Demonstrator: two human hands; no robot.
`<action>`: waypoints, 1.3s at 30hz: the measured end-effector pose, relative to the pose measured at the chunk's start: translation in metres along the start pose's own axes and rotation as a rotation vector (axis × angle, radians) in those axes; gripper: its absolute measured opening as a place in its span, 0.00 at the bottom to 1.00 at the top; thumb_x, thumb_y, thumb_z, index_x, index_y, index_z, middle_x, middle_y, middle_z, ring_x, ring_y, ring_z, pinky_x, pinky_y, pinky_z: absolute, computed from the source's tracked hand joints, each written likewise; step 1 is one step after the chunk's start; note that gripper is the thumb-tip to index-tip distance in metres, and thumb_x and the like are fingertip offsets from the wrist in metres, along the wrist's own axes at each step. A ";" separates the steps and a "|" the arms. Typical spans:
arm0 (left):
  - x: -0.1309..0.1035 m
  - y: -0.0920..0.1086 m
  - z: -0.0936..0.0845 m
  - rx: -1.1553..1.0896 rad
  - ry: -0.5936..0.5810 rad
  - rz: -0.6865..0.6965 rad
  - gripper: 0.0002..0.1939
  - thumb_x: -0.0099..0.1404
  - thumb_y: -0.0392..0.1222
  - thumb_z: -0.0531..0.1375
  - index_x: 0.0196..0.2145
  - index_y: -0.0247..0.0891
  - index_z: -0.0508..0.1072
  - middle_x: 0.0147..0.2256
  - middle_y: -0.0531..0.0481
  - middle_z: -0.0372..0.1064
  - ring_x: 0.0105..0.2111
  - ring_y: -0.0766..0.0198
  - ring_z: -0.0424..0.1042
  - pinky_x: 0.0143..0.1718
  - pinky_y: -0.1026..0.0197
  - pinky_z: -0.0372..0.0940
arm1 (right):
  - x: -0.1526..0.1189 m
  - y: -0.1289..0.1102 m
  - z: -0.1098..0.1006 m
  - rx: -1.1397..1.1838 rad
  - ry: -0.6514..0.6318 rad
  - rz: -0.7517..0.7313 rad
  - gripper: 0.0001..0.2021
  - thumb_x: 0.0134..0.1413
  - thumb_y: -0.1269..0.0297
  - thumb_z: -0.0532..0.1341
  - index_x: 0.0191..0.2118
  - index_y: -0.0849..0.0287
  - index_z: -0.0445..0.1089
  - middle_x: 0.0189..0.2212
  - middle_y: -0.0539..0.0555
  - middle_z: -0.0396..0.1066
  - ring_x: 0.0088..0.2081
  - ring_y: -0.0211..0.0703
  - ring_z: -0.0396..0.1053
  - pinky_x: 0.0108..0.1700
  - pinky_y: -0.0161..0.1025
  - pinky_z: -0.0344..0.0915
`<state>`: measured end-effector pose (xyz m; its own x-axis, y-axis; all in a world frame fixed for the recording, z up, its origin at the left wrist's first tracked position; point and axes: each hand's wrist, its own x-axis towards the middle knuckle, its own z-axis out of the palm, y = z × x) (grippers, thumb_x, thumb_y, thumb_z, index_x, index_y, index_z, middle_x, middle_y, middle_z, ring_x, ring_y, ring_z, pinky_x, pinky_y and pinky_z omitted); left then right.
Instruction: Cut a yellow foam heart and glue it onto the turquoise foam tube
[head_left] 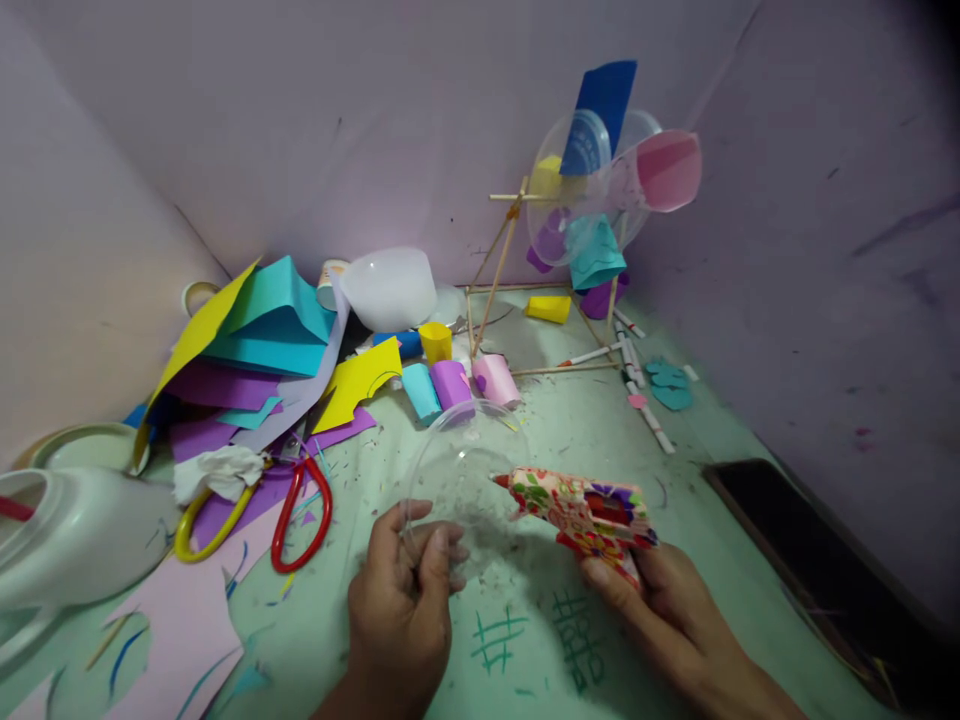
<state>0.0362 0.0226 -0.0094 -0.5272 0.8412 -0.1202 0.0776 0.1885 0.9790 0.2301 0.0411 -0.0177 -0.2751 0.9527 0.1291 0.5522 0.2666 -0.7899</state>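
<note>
My left hand [409,585] pinches the lower edge of a clear round plastic lid [457,455], thumb in front and fingers partly visible through it. The lid stands upright over the table. In my right hand [660,620] is a hot glue gun [581,505] with a flowered covering, gripped by its handle. Its reddish nozzle points left at the lid's right side; whether they touch I cannot tell. Just beyond the lid lie a pink paper cup [496,381], a purple paper cup [452,388] and a turquoise one [421,392].
Behind stands a stick frame [497,270] carrying a wheel of clear discs [540,215] with coloured paper cups. At left lie paper sheets [277,320], scissors with red and yellow handles [301,515] and a white plastic jug [90,540]. A dark flat object [795,550] lies at right.
</note>
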 end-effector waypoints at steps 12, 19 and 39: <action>-0.004 -0.008 0.001 0.093 0.022 0.146 0.11 0.57 0.43 0.57 0.39 0.42 0.66 0.30 0.50 0.77 0.23 0.63 0.74 0.22 0.64 0.71 | -0.001 -0.005 0.003 -0.179 0.023 -0.244 0.04 0.55 0.68 0.53 0.31 0.54 0.61 0.17 0.46 0.63 0.17 0.38 0.62 0.20 0.33 0.59; -0.003 -0.014 -0.001 0.120 -0.050 0.237 0.11 0.60 0.41 0.54 0.42 0.42 0.64 0.33 0.52 0.77 0.26 0.65 0.75 0.23 0.65 0.71 | -0.002 -0.003 0.002 -0.251 0.022 -0.289 0.03 0.55 0.69 0.52 0.33 0.55 0.61 0.18 0.47 0.62 0.17 0.39 0.63 0.20 0.33 0.60; 0.006 -0.015 -0.009 0.163 -0.188 0.332 0.09 0.63 0.39 0.51 0.42 0.43 0.61 0.32 0.54 0.76 0.20 0.71 0.71 0.20 0.71 0.68 | 0.002 -0.011 0.002 -0.237 0.012 -0.294 0.05 0.56 0.70 0.51 0.30 0.55 0.59 0.17 0.45 0.60 0.16 0.36 0.60 0.20 0.31 0.59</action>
<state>0.0237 0.0203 -0.0233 -0.2884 0.9449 0.1550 0.3586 -0.0436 0.9325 0.2218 0.0398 -0.0103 -0.4408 0.8317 0.3376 0.6178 0.5540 -0.5580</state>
